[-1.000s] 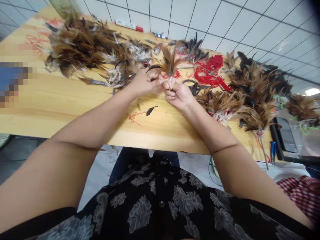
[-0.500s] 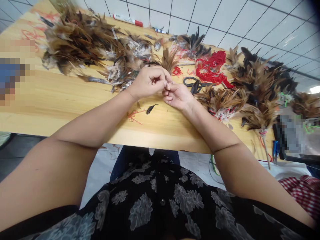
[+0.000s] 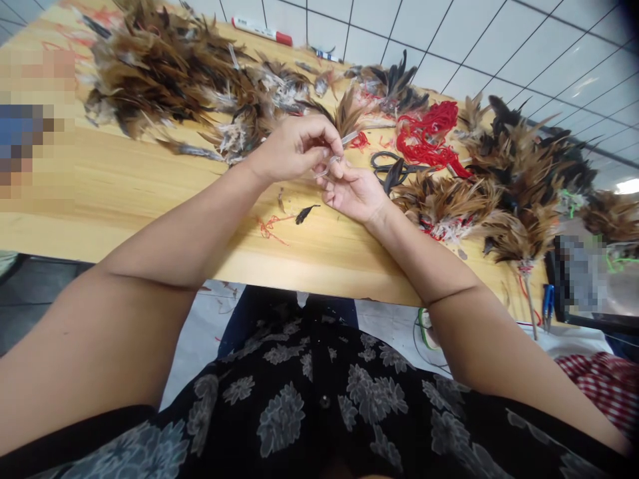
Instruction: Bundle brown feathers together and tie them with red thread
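Observation:
Above the middle of the wooden table [image 3: 124, 199], my left hand [image 3: 304, 150] has its fingers curled in a pinch on a thin, clear, looped strip [image 3: 351, 138]. My right hand [image 3: 355, 189], palm turned up, meets it from the other side, thumb and fingertips closed on the same strip. The strip's exact kind is too small to make out. Just behind my hands stands a tuft of brown feathers [image 3: 349, 112]. Right of them lie black-handled scissors [image 3: 384, 163], partly under a dark feather. A small black feather [image 3: 306, 213] rests on the table below my hands.
Feather bundles [image 3: 154, 73] cover the back left. More bundles [image 3: 519, 159] fill the right side, one on a stick. Red cord [image 3: 424, 136] is heaped behind the scissors. A red-capped marker [image 3: 262, 31] lies by the tiled wall. Blue pliers or snips [image 3: 548, 306] sit at the right edge.
My hands have parted slightly, and the clear strip now shows between and above my fingers. The view has shifted a little; the table's things look unmoved.

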The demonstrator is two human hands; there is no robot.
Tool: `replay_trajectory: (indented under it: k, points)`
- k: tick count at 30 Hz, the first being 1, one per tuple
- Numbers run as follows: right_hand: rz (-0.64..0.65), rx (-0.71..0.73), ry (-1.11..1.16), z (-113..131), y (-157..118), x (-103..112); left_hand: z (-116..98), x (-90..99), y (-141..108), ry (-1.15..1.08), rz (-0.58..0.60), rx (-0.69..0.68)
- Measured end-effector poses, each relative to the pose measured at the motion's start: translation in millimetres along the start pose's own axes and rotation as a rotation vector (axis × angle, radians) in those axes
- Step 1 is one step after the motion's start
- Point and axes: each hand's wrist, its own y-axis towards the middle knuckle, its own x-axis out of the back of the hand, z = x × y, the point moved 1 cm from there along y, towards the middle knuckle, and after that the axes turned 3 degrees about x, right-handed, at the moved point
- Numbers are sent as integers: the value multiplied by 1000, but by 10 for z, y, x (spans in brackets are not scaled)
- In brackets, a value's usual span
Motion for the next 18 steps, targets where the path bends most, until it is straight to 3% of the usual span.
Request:
replay_trajectory:
  k: [5, 9, 13, 18]
  points:
    - [-27, -63, 30, 6, -44, -41, 21, 91, 67, 222, 75, -131]
    - [-15, -38, 35, 38, -101, -73, -145, 84, 100, 250, 116, -26]
    - [-12, -8, -62, 45, -117, -59, -314, 49, 116, 252, 63, 56]
    - [77, 51, -73, -10, -60, 7, -208, 55, 133, 279, 83, -16]
